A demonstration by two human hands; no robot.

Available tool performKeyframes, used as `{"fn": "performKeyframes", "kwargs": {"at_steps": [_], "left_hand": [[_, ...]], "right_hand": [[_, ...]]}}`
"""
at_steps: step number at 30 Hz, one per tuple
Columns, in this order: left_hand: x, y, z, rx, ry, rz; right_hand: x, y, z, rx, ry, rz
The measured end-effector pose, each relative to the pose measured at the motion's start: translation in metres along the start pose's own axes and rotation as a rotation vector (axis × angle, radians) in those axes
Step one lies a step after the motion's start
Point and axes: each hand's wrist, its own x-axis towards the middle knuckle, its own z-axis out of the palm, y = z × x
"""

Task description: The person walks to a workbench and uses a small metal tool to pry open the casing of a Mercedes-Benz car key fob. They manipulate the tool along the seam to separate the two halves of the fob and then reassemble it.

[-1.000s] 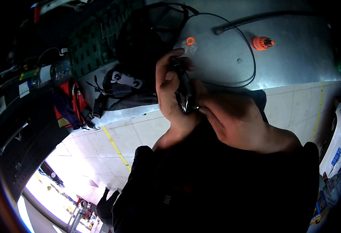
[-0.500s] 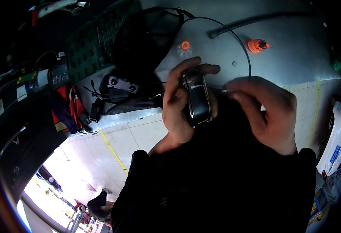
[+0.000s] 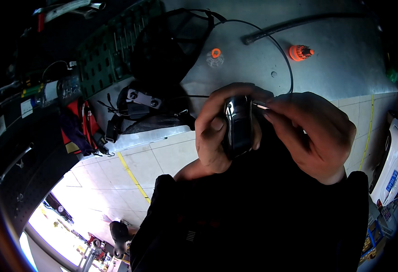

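Observation:
In my left hand (image 3: 215, 131) is a small glossy black device with chrome edges (image 3: 239, 129), held upright above the near edge of the bench. My left thumb presses its left side, and the fingers curl over its top and round its right side. My right hand (image 3: 319, 133) pinches a thin, light metal piece (image 3: 261, 106) between thumb and forefinger. The tip of that piece is at the upper right edge of the device; whether it touches, I cannot tell. Both forearms are in dark sleeves.
On the metal bench (image 3: 249, 63) lie an orange bit holder (image 3: 301, 53), a clear bottle with an orange ring (image 3: 215, 56), a black hose (image 3: 294, 27) and a thin cable. Leftward are a black mesh bag (image 3: 172, 50), a grey controller (image 3: 142, 98) and a green tool tray (image 3: 97, 68).
The device has moved slightly right and down, and my left fingers have folded over its top. My right hand has shifted a little right, with its metal piece now beside the device.

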Motion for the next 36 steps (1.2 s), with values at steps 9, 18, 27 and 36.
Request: {"fn": "performKeyframes", "kwargs": {"at_steps": [9,18,27,36], "left_hand": [[0.0034,0.0,0.0091,0.376,0.032,0.149],[0.0002,0.0032,0.003,0.03,0.039,-0.006],[0.0007,0.0006,0.0021,0.047,0.043,0.005],[0.0027,0.0018,0.005,0.048,0.046,-0.015]], "right_hand": [[-0.0014,0.0026,-0.0007,-0.002,0.002,0.03],[-0.0009,0.0005,0.003,0.025,-0.004,0.062],[0.0004,0.0002,0.003,-0.02,0.017,0.041],[-0.0016,0.0048,0.0041,-0.014,0.044,0.004]]}}
